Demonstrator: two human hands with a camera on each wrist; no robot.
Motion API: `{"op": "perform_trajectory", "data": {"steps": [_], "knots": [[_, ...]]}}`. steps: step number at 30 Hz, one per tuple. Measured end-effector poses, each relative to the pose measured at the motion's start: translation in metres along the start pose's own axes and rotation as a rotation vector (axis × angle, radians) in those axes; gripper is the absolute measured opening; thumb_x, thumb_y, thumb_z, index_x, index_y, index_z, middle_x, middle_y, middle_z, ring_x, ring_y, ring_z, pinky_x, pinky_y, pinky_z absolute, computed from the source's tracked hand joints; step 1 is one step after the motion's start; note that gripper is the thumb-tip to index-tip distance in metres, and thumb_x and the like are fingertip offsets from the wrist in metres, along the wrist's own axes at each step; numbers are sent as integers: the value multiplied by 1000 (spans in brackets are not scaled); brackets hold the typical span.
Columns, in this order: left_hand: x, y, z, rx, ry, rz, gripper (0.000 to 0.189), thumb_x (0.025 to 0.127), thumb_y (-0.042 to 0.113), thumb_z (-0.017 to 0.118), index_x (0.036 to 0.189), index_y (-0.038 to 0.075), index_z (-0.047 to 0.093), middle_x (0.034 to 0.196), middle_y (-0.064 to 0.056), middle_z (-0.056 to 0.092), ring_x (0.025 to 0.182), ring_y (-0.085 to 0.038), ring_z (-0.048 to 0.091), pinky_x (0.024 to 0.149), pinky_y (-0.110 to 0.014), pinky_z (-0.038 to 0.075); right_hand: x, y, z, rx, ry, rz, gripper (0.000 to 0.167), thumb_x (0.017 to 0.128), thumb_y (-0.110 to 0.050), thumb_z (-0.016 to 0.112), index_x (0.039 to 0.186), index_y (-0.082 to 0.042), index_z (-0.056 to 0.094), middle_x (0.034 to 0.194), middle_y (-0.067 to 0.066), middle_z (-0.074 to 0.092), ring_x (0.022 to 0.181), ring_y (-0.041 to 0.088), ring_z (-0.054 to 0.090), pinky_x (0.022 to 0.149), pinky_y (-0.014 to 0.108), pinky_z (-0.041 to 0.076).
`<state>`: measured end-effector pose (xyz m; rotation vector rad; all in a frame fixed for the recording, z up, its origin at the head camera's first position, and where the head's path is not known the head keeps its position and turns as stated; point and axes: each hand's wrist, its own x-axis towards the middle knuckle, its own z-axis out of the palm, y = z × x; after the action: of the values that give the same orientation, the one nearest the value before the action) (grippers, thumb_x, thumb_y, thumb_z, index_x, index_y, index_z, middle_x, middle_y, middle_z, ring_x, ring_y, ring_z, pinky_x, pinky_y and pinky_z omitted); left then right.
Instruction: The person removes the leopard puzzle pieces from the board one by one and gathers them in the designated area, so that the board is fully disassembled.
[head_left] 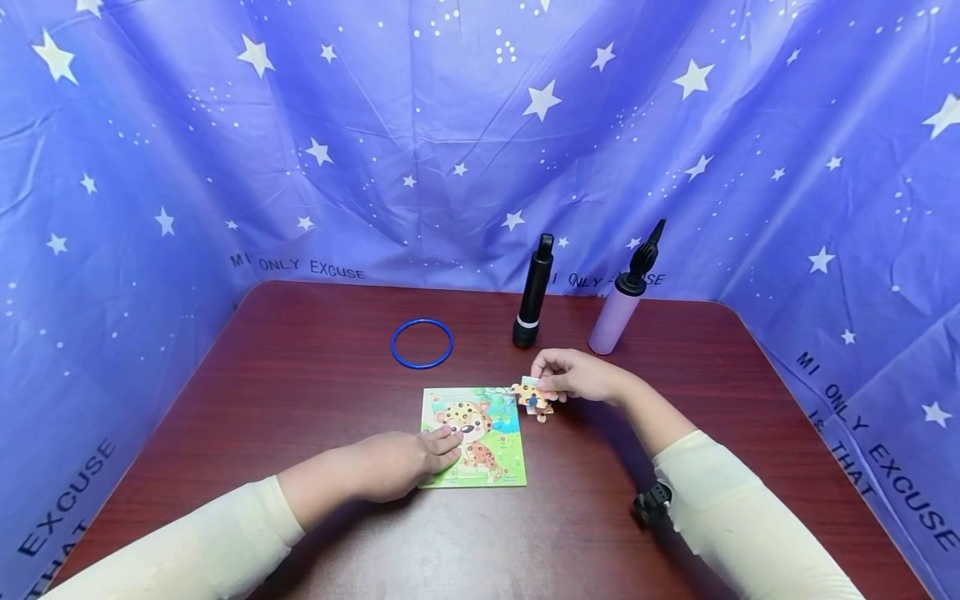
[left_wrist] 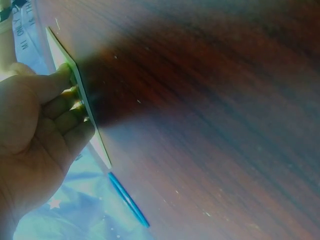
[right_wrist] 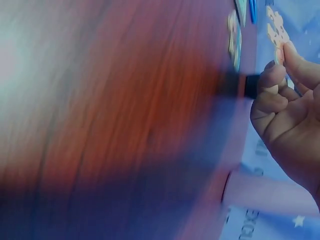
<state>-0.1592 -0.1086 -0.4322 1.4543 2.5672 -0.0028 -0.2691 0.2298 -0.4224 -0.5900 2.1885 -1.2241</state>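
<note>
A leopard-cub jigsaw puzzle [head_left: 510, 467] lies flat on the table in the head view. My left hand [head_left: 401, 461] rests on its left side, fingers extended over the picture. From the left wrist view, the thumb and fingertips of this hand [left_wrist: 45, 107] touch the puzzle's thin board [left_wrist: 103, 152]. Just beyond the board's upper right corner, my right hand [head_left: 581, 377] pinches a yellow spotted puzzle piece [head_left: 528, 390] between thumb and index finger. The right wrist view has this piece [right_wrist: 276, 30] raised above the table. Under it lie several loose puzzle pieces [right_wrist: 234, 42], partly overlapped in the head view.
A blue ring [head_left: 394, 355] lies behind the puzzle. Toward the back stand a black flashlight-like cylinder [head_left: 533, 292] and a purple hand pump [head_left: 617, 319] with a black nozzle, both near my right hand. Star-patterned blue cloth [head_left: 420, 125] surrounds the dark red table [head_left: 300, 375].
</note>
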Motion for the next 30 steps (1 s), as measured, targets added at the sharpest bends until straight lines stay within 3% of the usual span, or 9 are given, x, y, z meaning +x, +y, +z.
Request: {"op": "perform_trajectory", "data": {"steps": [12,23,30], "knots": [[0,1,-2,-13,-5,-5,48,98,9,52,146,11,48,156,-5,39,144,-22,37,110,-38,42,-27,30,-28,-21,-14,88,12,96,-8,58,101,4,55,75,7,56,64,20,51,56,28,44],[0,1,-3,-11,22,12,47,98,7,51,144,9,49,154,-8,41,142,-24,40,109,-38,43,-33,36,-30,-313,66,91,5,92,-9,64,92,-5,61,68,4,57,59,18,54,55,31,48],[0,1,-3,-1,20,14,47,98,8,51,145,9,49,154,-8,41,142,-24,40,109,-38,43,-33,38,-27,-397,103,103,4,92,-10,65,94,-9,61,69,0,58,60,15,54,56,31,49]]}}
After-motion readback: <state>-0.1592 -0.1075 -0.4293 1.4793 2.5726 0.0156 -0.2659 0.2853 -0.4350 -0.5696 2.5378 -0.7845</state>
